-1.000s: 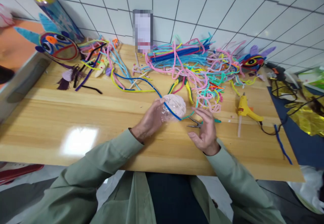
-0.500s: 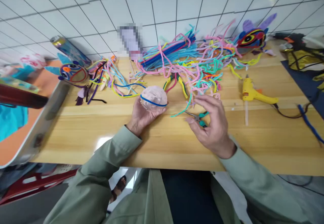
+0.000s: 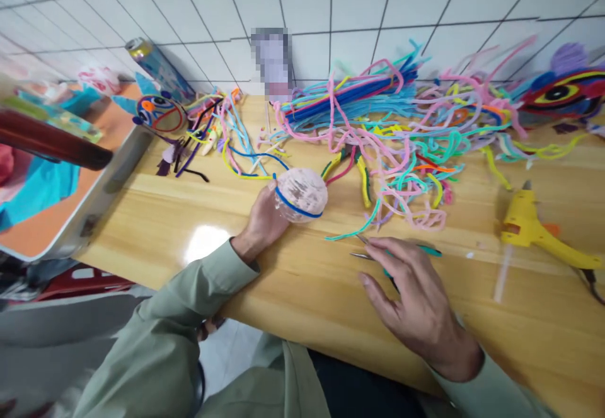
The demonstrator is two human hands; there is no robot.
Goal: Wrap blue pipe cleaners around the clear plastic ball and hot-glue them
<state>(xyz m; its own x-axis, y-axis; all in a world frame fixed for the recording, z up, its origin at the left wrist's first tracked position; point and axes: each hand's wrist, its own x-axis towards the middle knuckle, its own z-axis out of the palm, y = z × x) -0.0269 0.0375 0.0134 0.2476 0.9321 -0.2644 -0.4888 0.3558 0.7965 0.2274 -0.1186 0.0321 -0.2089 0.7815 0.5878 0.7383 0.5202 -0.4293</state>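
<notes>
My left hand (image 3: 265, 219) holds a pale pink, rough-surfaced ball-like form (image 3: 305, 190) up over the table, its fingers mostly hidden behind it. A blue pipe cleaner (image 3: 295, 209) curves around the form's lower side. My right hand (image 3: 416, 298) hovers low over needle-nose pliers (image 3: 431, 250) with teal handles, thumb and fingers apart. It covers much of the pliers; whether it touches them I cannot tell. Beside the pliers' tips lies the end of a teal pipe cleaner (image 3: 345, 236).
Yellow-green pliers (image 3: 363, 181) lie before a heap of pipe cleaners (image 3: 345, 106). A yellow glue gun (image 3: 524, 219) is at the right. Two colourful mask-like pieces, a blue one (image 3: 161, 112) and a red one (image 3: 558, 96), stand near the wall. A can (image 3: 163, 71) leans at the back left.
The view has shifted, so the table's things sit further right. My right hand has come down over the teal-handled pliers, whose jaws now look spread. The pink form has tilted in my left hand.
</notes>
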